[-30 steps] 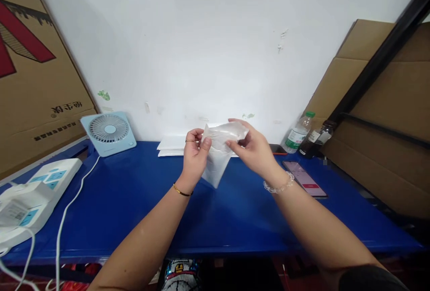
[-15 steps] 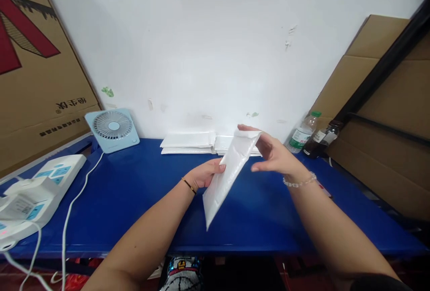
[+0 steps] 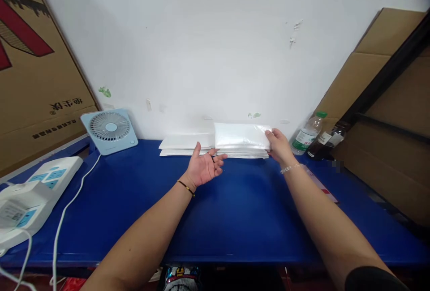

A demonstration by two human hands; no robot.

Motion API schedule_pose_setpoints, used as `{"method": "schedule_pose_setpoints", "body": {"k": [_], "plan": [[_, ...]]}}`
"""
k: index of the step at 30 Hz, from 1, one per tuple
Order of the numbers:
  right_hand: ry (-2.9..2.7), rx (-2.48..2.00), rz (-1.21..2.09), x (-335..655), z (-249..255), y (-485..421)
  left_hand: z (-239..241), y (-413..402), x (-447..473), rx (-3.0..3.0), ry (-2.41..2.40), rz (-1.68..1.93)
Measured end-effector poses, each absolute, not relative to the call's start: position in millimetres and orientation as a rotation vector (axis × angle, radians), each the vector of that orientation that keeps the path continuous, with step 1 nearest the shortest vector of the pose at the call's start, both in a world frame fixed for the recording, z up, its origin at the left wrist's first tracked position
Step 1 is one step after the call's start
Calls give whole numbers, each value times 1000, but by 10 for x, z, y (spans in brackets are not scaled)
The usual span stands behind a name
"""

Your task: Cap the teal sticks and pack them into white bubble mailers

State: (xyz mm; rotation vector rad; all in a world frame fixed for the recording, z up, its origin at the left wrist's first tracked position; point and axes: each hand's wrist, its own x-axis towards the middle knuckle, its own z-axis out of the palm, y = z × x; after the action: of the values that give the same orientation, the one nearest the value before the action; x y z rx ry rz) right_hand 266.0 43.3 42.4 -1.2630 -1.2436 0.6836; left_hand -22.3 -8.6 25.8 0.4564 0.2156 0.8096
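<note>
White packet [image 3: 239, 136] has swung from slanted over mid-counter [image 3: 235, 210] to the white stack [image 3: 242, 153] by the wall. Long axis left-right. Right hand [image 3: 279, 146] nearer: grip pinches its right end. Left hand [image 3: 203, 169] spread, palm up, near its left corner; contact unclear.

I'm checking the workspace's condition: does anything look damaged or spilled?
The white wall is blemished: grey scuffs at upper right and a green patch above the fan break its plain surface. The white packet in the right hand shows no evident damage, and no spill shows.
</note>
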Motion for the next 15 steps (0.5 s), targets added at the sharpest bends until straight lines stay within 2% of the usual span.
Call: {"method": "schedule_pose_setpoints", "body": {"k": [2,6,9,11,15], "plan": [[-1259,-1635,514,2783,287,614,223,-22,-246,407,301,916],[-1363,-1882,326,2876,195,784,120,100,-239,292,544,1053],[-1488,-2022,-103,2703,282,776,66,180,-255,234,667,1171],[-1667,-1860,-306,2438,352,734,45,225,-278,207,740,1269],[-2433,-1184,-342,1714,382,683,19,268,-311,178,825,1341]]}}
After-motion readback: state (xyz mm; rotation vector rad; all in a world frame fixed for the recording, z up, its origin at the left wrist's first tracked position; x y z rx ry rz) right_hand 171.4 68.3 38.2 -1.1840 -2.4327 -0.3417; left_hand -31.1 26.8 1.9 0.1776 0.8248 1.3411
